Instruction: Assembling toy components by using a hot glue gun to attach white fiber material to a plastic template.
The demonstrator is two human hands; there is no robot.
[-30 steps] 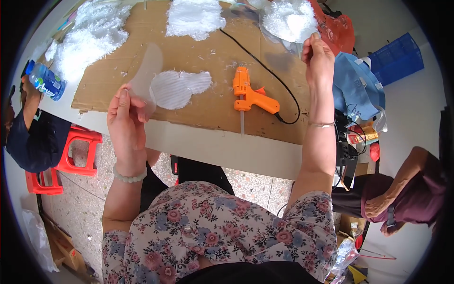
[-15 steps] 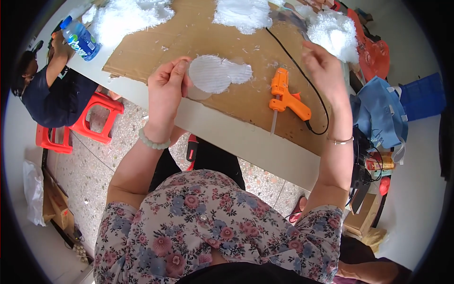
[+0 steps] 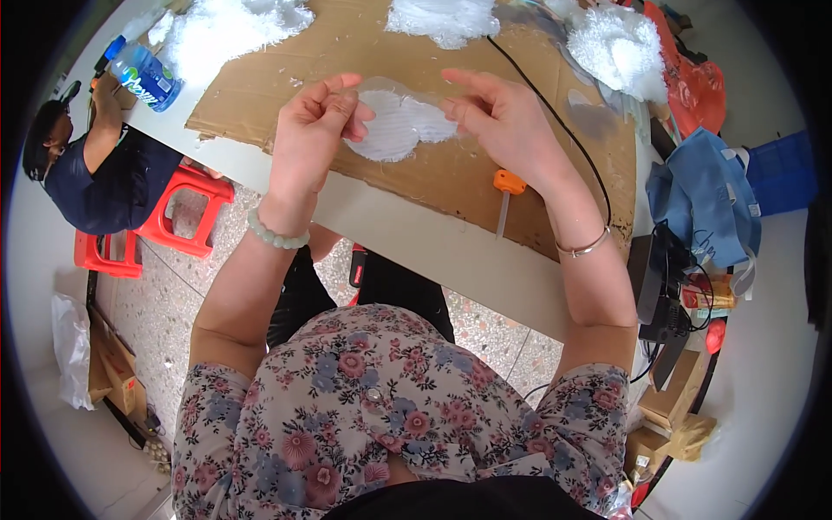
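A white fuzzy, ribbed cut-out piece [image 3: 392, 130], wide at one end and narrow at the other, is held up over the cardboard. A clear plastic edge [image 3: 381, 84] shows along its far side. My left hand [image 3: 314, 130] is closed on the wide end, thumb against curled fingers. At the narrow end, my right hand [image 3: 507, 126] has its thumb and curled fingers on the piece, while the index finger stretches out above it. Beneath my right wrist lies an orange hot glue gun [image 3: 510, 182], mostly hidden, with its glue stick pointing toward me.
White fluffy material lies in a left pile [image 3: 230, 39], a middle pile [image 3: 440, 19] and a right pile [image 3: 615, 54]. Cardboard [image 3: 286, 95] covers much of the table. A black cord [image 3: 563, 121] crosses it. A bottle [image 3: 146, 76] stands near a seated person [image 3: 95, 173] at left.
My right hand has come left and down from beyond the glue gun to the narrow end of the white piece, covering most of the gun. My left hand stays on the wide end.
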